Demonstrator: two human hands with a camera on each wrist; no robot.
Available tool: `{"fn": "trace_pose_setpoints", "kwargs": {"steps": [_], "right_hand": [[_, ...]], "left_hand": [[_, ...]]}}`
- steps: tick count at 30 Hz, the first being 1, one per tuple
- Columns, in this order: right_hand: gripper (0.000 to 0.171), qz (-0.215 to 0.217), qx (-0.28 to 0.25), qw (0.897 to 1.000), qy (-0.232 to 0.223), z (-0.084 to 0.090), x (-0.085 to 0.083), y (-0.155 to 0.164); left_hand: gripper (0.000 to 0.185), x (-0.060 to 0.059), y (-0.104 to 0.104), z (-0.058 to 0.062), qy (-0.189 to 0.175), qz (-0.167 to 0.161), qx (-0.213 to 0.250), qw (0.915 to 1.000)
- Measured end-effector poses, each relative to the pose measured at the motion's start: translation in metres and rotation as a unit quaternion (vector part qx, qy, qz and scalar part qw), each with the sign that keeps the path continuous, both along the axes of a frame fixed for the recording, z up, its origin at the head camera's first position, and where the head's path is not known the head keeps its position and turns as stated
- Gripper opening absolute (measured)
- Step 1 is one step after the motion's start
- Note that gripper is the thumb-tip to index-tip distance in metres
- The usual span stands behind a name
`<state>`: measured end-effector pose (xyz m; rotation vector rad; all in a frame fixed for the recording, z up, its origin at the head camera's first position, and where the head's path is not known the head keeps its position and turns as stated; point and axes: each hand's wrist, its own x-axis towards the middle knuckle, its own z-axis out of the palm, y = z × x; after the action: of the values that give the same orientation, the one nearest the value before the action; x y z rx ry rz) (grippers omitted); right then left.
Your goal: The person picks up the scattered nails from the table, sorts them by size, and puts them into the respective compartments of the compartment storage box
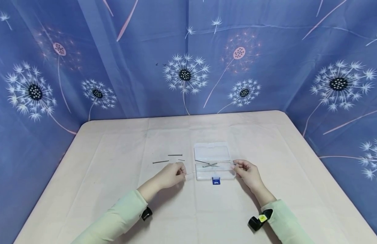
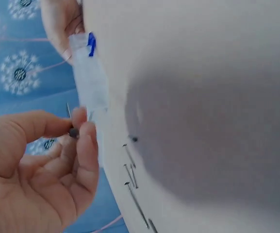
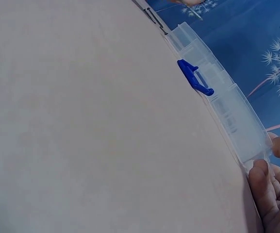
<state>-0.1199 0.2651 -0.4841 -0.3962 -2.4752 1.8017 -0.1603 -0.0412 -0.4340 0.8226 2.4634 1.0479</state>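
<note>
My left hand [image 1: 171,174] pinches a thin nail [image 1: 191,173] between thumb and fingertips, just left of a clear plastic box. In the left wrist view the nail's round head [image 2: 73,132] shows at the fingertips. The box [image 1: 201,175] lies with its lid [image 1: 211,150] folded back and its blue latch [image 1: 216,181] toward me. A few nails [image 1: 210,165] lie crossed over its tray. At the box's right end, my right hand [image 1: 251,174] grips the wall, with thumb and fingers on either side in the right wrist view.
Left of the box, several loose nails [image 1: 160,162] of different lengths lie on the pale tablecloth [image 1: 121,152]. A blue curtain with dandelion prints [image 1: 133,84] hangs behind the table and along both sides. Each wrist wears a black camera [image 1: 146,214].
</note>
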Motion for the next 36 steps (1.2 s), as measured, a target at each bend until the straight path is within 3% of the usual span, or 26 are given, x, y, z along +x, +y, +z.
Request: {"fn": "trace_pose_setpoints", "kwargs": {"steps": [4, 10, 21, 29, 36], "right_hand": [[0.033, 0.000, -0.003, 1.000, -0.001, 0.000, 0.000, 0.000], [0.032, -0.003, -0.006, 1.000, -0.005, -0.002, 0.000, 0.001], [0.030, 0.002, 0.006, 1.000, -0.008, -0.003, 0.001, 0.003], [0.031, -0.007, -0.002, 1.000, -0.013, -0.002, -0.002, 0.001], [0.032, -0.007, 0.000, 1.000, -0.007, 0.000, 0.001, 0.002]], "left_hand": [[0.007, -0.007, -0.002, 0.002, -0.038, -0.021, 0.065, 0.9969], [0.013, -0.019, 0.005, 0.000, -0.118, -0.004, 0.144, 0.9825], [0.018, -0.038, 0.025, -0.006, -0.210, 0.058, 0.187, 0.9580], [0.019, -0.057, 0.034, -0.016, -0.215, 0.044, 0.198, 0.9553], [0.020, -0.063, 0.045, -0.022, -0.218, 0.026, 0.207, 0.9534]]}}
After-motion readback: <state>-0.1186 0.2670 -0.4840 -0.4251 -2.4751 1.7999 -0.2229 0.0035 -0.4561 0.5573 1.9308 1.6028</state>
